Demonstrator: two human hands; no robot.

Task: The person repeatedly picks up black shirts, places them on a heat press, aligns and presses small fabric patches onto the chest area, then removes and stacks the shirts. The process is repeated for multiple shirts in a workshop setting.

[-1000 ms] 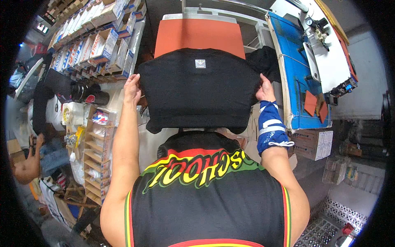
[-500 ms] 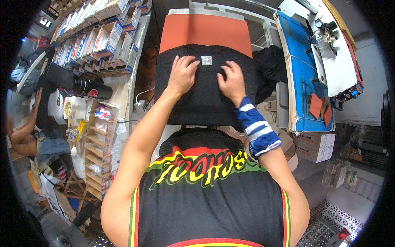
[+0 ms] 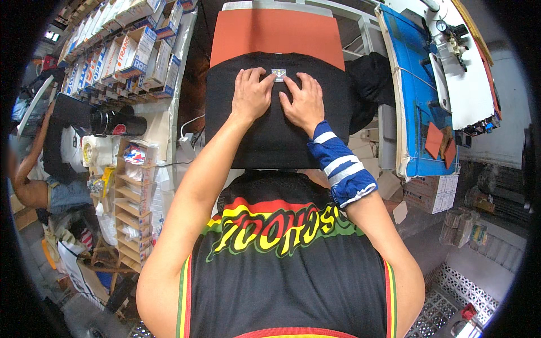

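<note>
A black T-shirt [image 3: 262, 146] lies spread over the platen, covering the near part of an orange pad [image 3: 276, 31]. A small light square label [image 3: 279, 73] sits near the shirt's upper middle. My left hand [image 3: 252, 93] rests on the cloth just left of the label, thumb at its edge, fingers slightly bent and apart. My right hand [image 3: 302, 100], with a blue striped cloth sleeve on the forearm, rests to the label's right, a fingertip at its edge and fingers apart. Neither hand grips anything.
Boxes [image 3: 129, 53], a wooden compartment rack [image 3: 129, 208] and black cylinders [image 3: 112, 121] are at left. A blue board [image 3: 411, 84] and white machine [image 3: 468, 96] with gauge are at right. Dark cloth [image 3: 369, 84] hangs beside the platen. A co-worker's arm [image 3: 34, 146] shows far left.
Both my hands left the shirt's side edges and moved inward to the label. The shirt lies flatter on the platen. The co-worker's arm has moved upward.
</note>
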